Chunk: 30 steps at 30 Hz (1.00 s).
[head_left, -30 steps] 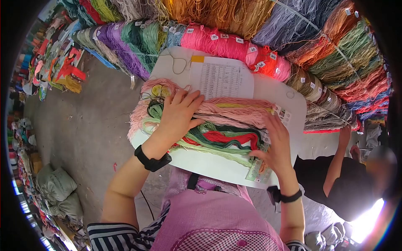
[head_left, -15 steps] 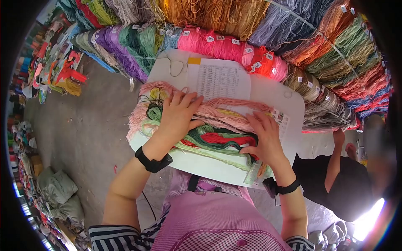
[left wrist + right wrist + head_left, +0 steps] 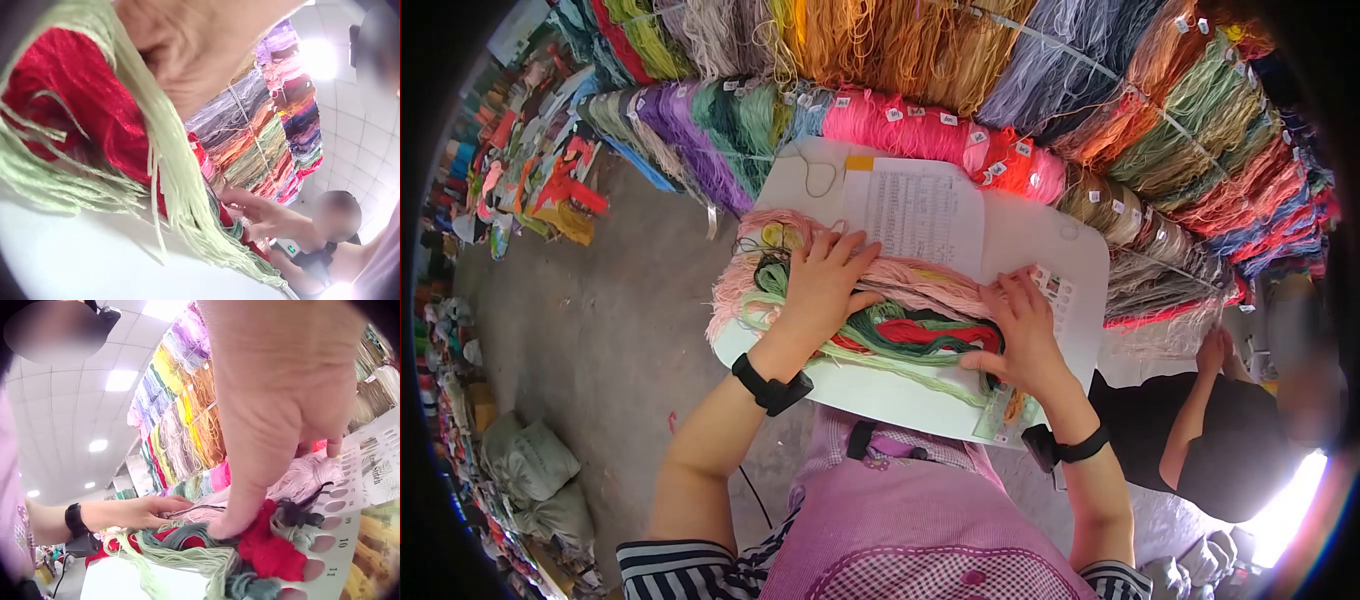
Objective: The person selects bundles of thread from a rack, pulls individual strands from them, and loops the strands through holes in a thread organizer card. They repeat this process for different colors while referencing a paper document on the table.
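Note:
Long skeins of embroidery thread [image 3: 920,333] in pink, green, red and pale green lie across a white table [image 3: 880,400]. My left hand [image 3: 825,290] rests spread over the left part of the bundle, thumb pointing right. Over its right end, my right hand [image 3: 1025,335] has its fingers on the pink strands [image 3: 306,481] and its thumb lower down, near the green and red strands [image 3: 272,547]. Beside the right hand is a thread card [image 3: 337,544] with a row of numbered holes, threads at its edge; the hand partly hides it in the head view.
A printed sheet [image 3: 913,212] lies behind the threads. Racks of tagged, coloured skeins [image 3: 900,120] border the table's far side. Another person [image 3: 1190,420] in dark clothes is at the right. Grey sacks [image 3: 530,465] sit on the floor at left.
My right hand has moved left from the card's edge, over the threads' right end. The pink strands there have drawn in closer. My left hand keeps its place on the bundle.

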### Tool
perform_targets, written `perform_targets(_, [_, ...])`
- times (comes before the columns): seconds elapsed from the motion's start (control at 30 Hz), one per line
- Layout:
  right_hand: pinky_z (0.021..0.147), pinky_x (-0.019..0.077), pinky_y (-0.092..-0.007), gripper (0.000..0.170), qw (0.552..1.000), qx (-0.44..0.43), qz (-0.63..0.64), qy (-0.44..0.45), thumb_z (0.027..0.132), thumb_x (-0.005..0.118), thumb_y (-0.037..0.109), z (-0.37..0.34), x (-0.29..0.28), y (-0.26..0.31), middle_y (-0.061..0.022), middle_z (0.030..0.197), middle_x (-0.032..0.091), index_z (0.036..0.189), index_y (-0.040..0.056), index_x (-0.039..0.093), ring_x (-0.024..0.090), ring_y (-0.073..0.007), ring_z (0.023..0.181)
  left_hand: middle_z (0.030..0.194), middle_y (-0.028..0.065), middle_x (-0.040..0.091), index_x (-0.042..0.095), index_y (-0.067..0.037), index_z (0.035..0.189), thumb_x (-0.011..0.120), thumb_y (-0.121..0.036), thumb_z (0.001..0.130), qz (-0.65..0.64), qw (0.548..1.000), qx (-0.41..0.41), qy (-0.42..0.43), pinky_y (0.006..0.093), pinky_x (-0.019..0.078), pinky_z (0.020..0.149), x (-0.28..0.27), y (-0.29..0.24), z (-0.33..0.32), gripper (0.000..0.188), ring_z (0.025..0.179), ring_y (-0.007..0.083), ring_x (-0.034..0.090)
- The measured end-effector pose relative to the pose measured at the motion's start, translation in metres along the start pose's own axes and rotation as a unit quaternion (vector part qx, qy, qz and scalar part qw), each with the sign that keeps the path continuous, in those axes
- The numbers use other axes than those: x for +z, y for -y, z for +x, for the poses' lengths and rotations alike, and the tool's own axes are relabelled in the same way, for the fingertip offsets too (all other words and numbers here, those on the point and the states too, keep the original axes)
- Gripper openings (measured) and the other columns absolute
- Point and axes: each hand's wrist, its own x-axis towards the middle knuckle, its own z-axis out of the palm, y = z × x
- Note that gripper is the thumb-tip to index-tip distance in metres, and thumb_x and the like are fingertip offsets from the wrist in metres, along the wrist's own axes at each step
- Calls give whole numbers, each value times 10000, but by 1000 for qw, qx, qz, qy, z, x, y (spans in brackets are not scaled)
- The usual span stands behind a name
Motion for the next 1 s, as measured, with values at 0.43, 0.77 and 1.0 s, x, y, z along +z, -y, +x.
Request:
perform_targets(0.43, [1117, 245, -640, 1326, 995, 26, -17, 96, 393, 941, 431, 8, -1, 10, -223, 1547, 257, 1492, 67, 294, 205, -441, 1447, 1533, 125, 340, 411, -195, 1468, 775, -588, 640, 1, 973, 163, 164, 654, 230, 1097, -37, 31, -31, 986, 1417, 405, 287])
perform_targets(0.77, [1107, 286, -617, 1016, 998, 14, 49, 35, 605, 872, 413, 13, -20, -3, -161, 1548, 323, 1461, 127, 407, 267, -404, 1433, 1252, 176, 627, 674, -114, 1218, 782, -322, 780, -119, 965, 203, 116, 437, 457, 988, -112, -9, 96, 497, 1160, 404, 560])
perform_targets(1.0, [896, 497, -436, 510, 987, -27, 145, -69, 800, 753, 246, -13, -52, -29, -197, 1148, 658, 1250, 48, 617, 616, -370, 1057, 1067, 80, 709, 677, 11, 1124, 617, -100, 940, -451, 865, 222, 6, 278, 505, 864, -134, -144, 232, 223, 978, 135, 645])
